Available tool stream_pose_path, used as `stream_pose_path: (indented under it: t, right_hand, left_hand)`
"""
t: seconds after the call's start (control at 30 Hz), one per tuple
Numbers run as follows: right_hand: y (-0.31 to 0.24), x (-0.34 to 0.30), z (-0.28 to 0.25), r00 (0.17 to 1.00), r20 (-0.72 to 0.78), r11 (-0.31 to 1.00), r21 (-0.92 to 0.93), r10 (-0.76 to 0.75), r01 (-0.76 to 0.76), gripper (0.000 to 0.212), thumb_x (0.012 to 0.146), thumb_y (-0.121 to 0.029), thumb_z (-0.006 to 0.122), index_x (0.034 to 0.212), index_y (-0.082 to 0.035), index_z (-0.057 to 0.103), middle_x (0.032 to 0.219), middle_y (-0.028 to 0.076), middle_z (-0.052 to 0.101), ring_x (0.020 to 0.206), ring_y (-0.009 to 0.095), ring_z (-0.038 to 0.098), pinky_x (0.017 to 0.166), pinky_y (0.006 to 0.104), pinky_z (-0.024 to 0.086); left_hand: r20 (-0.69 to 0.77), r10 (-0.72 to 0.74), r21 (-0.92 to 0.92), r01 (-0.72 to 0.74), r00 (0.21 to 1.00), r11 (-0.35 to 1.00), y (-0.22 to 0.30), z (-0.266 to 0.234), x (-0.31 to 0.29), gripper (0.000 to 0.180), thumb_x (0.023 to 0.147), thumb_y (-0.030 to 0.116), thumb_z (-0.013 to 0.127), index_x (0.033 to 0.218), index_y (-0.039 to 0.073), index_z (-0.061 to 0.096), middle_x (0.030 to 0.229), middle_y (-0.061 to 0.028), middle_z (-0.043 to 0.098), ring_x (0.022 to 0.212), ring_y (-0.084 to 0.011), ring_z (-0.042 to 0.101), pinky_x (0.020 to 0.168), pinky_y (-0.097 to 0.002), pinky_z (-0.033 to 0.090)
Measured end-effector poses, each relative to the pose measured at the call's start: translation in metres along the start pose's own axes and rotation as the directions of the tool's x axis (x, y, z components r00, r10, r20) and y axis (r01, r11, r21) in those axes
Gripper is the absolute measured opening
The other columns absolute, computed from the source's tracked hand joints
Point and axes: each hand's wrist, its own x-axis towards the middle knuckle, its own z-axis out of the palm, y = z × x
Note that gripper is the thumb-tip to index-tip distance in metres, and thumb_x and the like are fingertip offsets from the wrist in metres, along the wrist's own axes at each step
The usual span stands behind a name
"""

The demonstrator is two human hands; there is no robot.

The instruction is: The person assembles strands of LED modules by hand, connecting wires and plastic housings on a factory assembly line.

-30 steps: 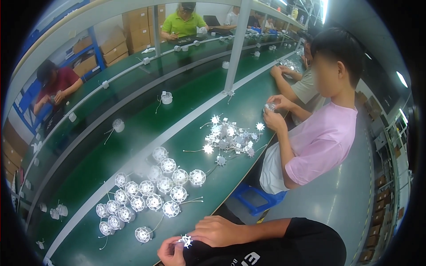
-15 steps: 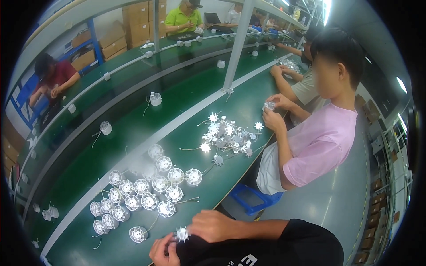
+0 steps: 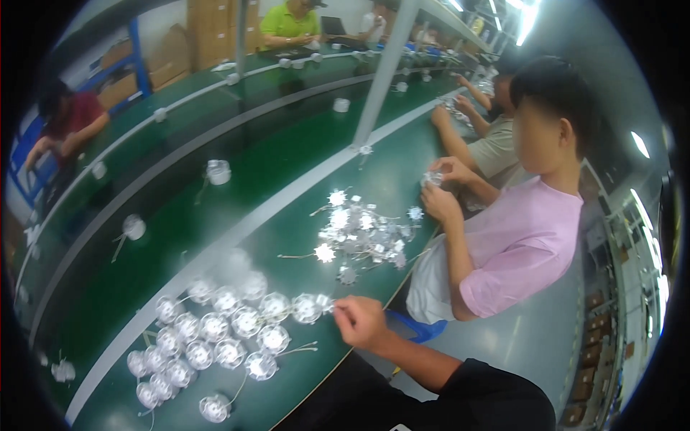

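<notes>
My right hand (image 3: pixel 359 321) reaches over the near edge of the green bench, its thumb and fingers pinched together. A small shiny whitish piece (image 3: pixel 326 304) shows at the fingertips, too blurred to name. It is right beside a round, clear-white fan-like housing (image 3: pixel 306 308), the rightmost of a cluster. Several more such round housings (image 3: pixel 214 327) stand in loose rows to the left, some with thin wires trailing. One housing (image 3: pixel 215 407) sits apart, closest to me. My left hand is out of view.
Beyond my hand lies a pile of silvery star-shaped parts (image 3: pixel 359 230) with wires. A co-worker in a pink shirt (image 3: pixel 517 244) handles a small part at the right. A metal post (image 3: pixel 384 79) rises from the bench. Single housings (image 3: pixel 218 172) lie on the green belt (image 3: pixel 287 136).
My right hand has moved forward from the star-shaped part near my body to the cluster's right end. My left hand and that part have left the view. The view has shifted somewhat.
</notes>
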Motion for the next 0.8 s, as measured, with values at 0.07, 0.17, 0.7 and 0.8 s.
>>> stream_pose_path:
  t: [0.07,0.17,0.7,0.8]
  right_hand:
    - [0.003,-0.003,-0.003,1.0,-0.005,1.0,-0.015,0.021,-0.021,0.01,0.081,0.002,0.065,0.091,-0.002,0.066,0.06,0.003,0.053,0.049,0.019,0.042,0.05,0.0309,0.037]
    - [0.006,-0.003,0.0,0.999,-0.025,0.996,0.078,0.047,-0.045,0.011,0.08,0.003,0.065,0.09,-0.002,0.066,0.061,0.003,0.053,0.049,0.019,0.042,0.049,0.0304,0.036]
    - [0.035,-0.023,0.003,0.992,-0.098,0.971,0.216,-0.084,0.104,0.006,0.085,-0.002,0.057,0.09,0.0,0.059,0.065,0.006,0.054,0.049,0.018,0.039,0.048,0.029,0.034]
    - [0.034,-0.021,0.006,0.991,-0.127,0.964,0.257,-0.04,0.072,0.003,0.084,-0.002,0.059,0.086,-0.002,0.06,0.062,0.003,0.05,0.047,0.019,0.038,0.048,0.0299,0.033]
  left_hand:
    - [0.059,0.194,0.302,-0.203,0.979,0.932,0.049,-0.015,0.035,0.018,0.1,0.003,0.055,0.104,-0.004,0.071,0.073,-0.0127,0.064,0.06,-0.0301,0.053,0.059,-0.0403,0.048]
    - [0.025,0.125,0.327,-0.127,0.992,0.936,0.045,-0.003,0.045,0.02,0.103,0.008,0.054,0.104,-0.004,0.07,0.073,-0.0131,0.065,0.059,-0.0298,0.055,0.058,-0.0397,0.048]
    - [-0.015,-0.17,0.452,0.159,0.985,0.878,0.027,0.004,0.006,0.022,0.103,0.015,0.057,0.108,0.0,0.072,0.069,-0.0103,0.065,0.056,-0.0249,0.057,0.056,-0.0351,0.05]
    - [0.013,-0.178,0.473,0.151,0.984,0.868,0.032,0.006,0.01,0.022,0.102,0.015,0.057,0.109,0.0,0.072,0.069,-0.0103,0.065,0.056,-0.0248,0.058,0.057,-0.0351,0.05]
